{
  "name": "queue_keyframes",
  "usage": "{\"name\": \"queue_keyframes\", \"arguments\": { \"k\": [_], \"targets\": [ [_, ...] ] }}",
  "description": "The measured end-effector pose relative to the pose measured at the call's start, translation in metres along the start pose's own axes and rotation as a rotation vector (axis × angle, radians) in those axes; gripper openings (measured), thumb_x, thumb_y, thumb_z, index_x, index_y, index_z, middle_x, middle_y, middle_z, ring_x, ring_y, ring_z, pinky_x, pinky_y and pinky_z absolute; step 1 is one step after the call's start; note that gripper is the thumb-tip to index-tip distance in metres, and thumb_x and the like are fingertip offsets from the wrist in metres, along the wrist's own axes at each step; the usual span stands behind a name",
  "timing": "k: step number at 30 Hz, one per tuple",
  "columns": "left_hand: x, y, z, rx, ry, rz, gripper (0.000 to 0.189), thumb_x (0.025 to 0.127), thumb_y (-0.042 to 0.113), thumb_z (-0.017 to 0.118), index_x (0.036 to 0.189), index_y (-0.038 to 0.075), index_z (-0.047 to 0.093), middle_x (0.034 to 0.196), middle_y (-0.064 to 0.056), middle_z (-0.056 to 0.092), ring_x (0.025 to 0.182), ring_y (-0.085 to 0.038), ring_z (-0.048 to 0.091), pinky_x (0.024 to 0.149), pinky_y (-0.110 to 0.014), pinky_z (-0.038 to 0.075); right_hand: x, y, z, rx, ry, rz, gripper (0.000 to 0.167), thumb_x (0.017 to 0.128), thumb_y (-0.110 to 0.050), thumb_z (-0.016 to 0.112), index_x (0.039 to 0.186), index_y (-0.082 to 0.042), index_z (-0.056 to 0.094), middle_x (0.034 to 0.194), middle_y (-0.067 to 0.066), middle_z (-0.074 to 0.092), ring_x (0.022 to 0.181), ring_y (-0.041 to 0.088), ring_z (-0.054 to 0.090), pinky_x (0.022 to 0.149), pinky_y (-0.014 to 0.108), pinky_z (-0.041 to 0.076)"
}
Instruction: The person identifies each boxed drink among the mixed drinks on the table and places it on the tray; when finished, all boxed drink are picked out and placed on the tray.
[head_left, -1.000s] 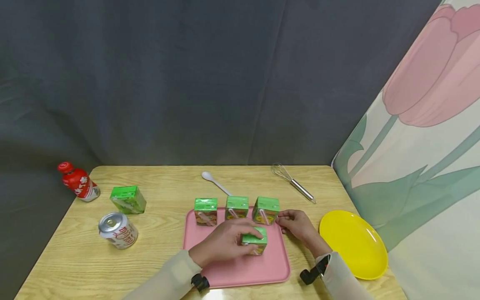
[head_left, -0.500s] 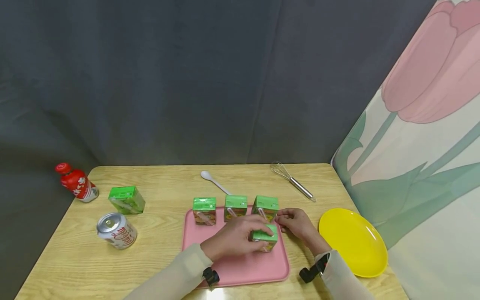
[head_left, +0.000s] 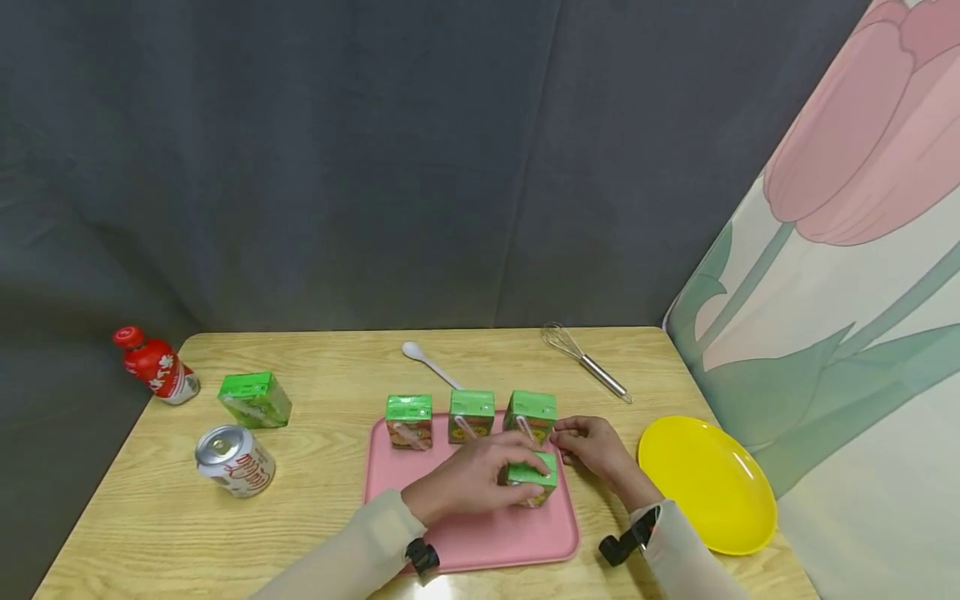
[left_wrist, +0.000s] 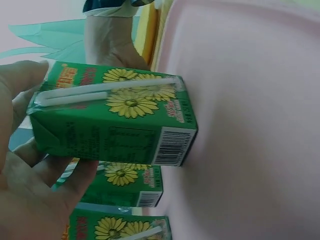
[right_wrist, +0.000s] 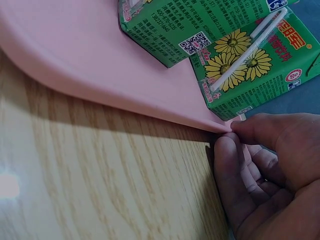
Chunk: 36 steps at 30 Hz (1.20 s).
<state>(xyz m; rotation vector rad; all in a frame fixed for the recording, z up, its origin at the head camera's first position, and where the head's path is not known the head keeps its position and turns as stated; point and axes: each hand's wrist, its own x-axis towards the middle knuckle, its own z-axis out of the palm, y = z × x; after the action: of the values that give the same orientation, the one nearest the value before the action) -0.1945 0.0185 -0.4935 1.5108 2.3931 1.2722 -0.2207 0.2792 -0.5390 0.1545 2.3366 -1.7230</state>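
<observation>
My left hand [head_left: 476,473] grips a green drink carton [head_left: 542,473] across its top, thumb on the near side. The carton stands upright at the right side of the pink tray [head_left: 487,542]; yellow flowers and a wrapped straw show on it in the left wrist view. Thumb and forefinger of my right hand [head_left: 596,448] pinch the tray's rim [right_wrist: 150,117] near its far right corner. Along the far side of the tray stand three more cartons: a left one [head_left: 409,423], a middle one [head_left: 472,417] and a right one [head_left: 532,408], the last close by my right fingertips.
To the left are a silver-topped can [head_left: 236,462], another green carton [head_left: 255,400] and a red bottle [head_left: 157,367]. A white spoon [head_left: 431,364] and a whisk [head_left: 588,364] lie behind the tray. A yellow plate [head_left: 708,487] lies right of my right forearm.
My left hand has moved the gripped carton rightward across the tray, mostly in the first half second. My right hand has stayed at the tray's rim.
</observation>
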Motion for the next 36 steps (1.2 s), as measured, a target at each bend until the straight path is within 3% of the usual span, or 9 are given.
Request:
{"name": "queue_keyframes", "arguments": {
  "k": [4, 9, 12, 15, 20, 22, 27, 31, 36],
  "targets": [
    [-0.008, 0.007, -0.012, -0.059, 0.009, -0.047, 0.025, 0.103, 0.037, 0.062, 0.125, 0.027, 0.069, 0.138, 0.014, 0.053, 0.125, -0.004, 0.051, 0.098, -0.033, 0.048, 0.001, 0.003, 0.000, 0.004, 0.004, 0.004, 0.030, 0.097, -0.007, 0.068, 0.119, 0.013, 0.063, 0.094, 0.014, 0.071, 0.076, 0.018, 0.067, 0.067, 0.031, 0.058],
    [-0.026, 0.012, -0.044, -0.008, 0.118, -0.063, 0.022, 0.102, 0.028, 0.065, 0.123, 0.026, 0.071, 0.136, 0.011, 0.055, 0.124, -0.008, 0.053, 0.093, -0.032, 0.051, -0.001, 0.003, -0.001, 0.014, 0.015, 0.010, 0.030, 0.097, -0.008, 0.069, 0.119, 0.013, 0.063, 0.094, 0.014, 0.070, 0.075, 0.018, 0.067, 0.066, 0.032, 0.058],
    [-0.042, 0.013, -0.071, 0.068, 0.205, -0.075, 0.020, 0.101, 0.024, 0.067, 0.120, 0.025, 0.072, 0.133, 0.006, 0.058, 0.107, -0.007, 0.059, 0.079, -0.027, 0.054, -0.003, 0.003, -0.002, 0.019, 0.022, 0.014, 0.030, 0.097, -0.007, 0.069, 0.119, 0.013, 0.063, 0.094, 0.014, 0.070, 0.074, 0.017, 0.066, 0.066, 0.031, 0.058],
    [-0.062, 0.013, -0.104, 0.157, 0.292, -0.121, 0.022, 0.100, 0.024, 0.069, 0.122, 0.025, 0.072, 0.132, 0.008, 0.058, 0.108, -0.009, 0.060, 0.081, -0.033, 0.054, -0.004, 0.004, -0.004, 0.024, 0.017, 0.007, 0.031, 0.097, -0.007, 0.068, 0.120, 0.014, 0.062, 0.094, 0.014, 0.070, 0.074, 0.017, 0.066, 0.066, 0.031, 0.058],
    [-0.096, 0.012, -0.165, 0.334, 0.405, -0.314, 0.028, 0.099, 0.026, 0.070, 0.126, 0.020, 0.070, 0.129, 0.002, 0.060, 0.117, -0.023, 0.059, 0.090, -0.052, 0.050, -0.007, 0.003, -0.005, 0.027, 0.011, -0.001, 0.031, 0.097, -0.007, 0.068, 0.120, 0.014, 0.062, 0.094, 0.014, 0.070, 0.076, 0.018, 0.066, 0.066, 0.031, 0.058],
    [-0.108, 0.013, -0.189, 0.394, 0.405, -0.444, 0.033, 0.100, 0.031, 0.068, 0.128, 0.015, 0.068, 0.128, -0.005, 0.061, 0.113, -0.030, 0.059, 0.087, -0.056, 0.050, -0.007, 0.003, -0.005, 0.027, 0.012, 0.002, 0.031, 0.097, -0.007, 0.068, 0.120, 0.013, 0.063, 0.094, 0.014, 0.071, 0.076, 0.019, 0.067, 0.066, 0.031, 0.058],
    [-0.141, 0.014, -0.240, 0.446, 0.288, -0.700, 0.050, 0.103, 0.043, 0.059, 0.139, 0.008, 0.060, 0.139, -0.022, 0.053, 0.120, -0.045, 0.052, 0.091, -0.067, 0.042, -0.005, 0.003, -0.003, 0.021, 0.007, 0.011, 0.031, 0.097, -0.007, 0.068, 0.120, 0.013, 0.063, 0.096, 0.015, 0.071, 0.076, 0.018, 0.067, 0.067, 0.032, 0.058],
    [-0.168, 0.002, -0.270, 0.425, 0.220, -0.758, 0.050, 0.104, 0.034, 0.060, 0.142, 0.003, 0.054, 0.143, -0.028, 0.047, 0.124, -0.051, 0.045, 0.092, -0.069, 0.041, -0.003, 0.002, -0.001, 0.014, 0.012, 0.019, 0.031, 0.097, -0.008, 0.069, 0.119, 0.013, 0.063, 0.095, 0.015, 0.071, 0.076, 0.017, 0.066, 0.067, 0.031, 0.058],
    [-0.196, -0.014, -0.289, 0.371, 0.189, -0.765, 0.048, 0.102, 0.019, 0.065, 0.143, -0.002, 0.051, 0.143, -0.030, 0.045, 0.123, -0.054, 0.044, 0.091, -0.069, 0.041, -0.001, 0.000, 0.000, 0.022, 0.010, 0.011, 0.030, 0.097, -0.007, 0.069, 0.118, 0.013, 0.063, 0.094, 0.014, 0.071, 0.076, 0.017, 0.066, 0.067, 0.030, 0.058]
  ]
}}
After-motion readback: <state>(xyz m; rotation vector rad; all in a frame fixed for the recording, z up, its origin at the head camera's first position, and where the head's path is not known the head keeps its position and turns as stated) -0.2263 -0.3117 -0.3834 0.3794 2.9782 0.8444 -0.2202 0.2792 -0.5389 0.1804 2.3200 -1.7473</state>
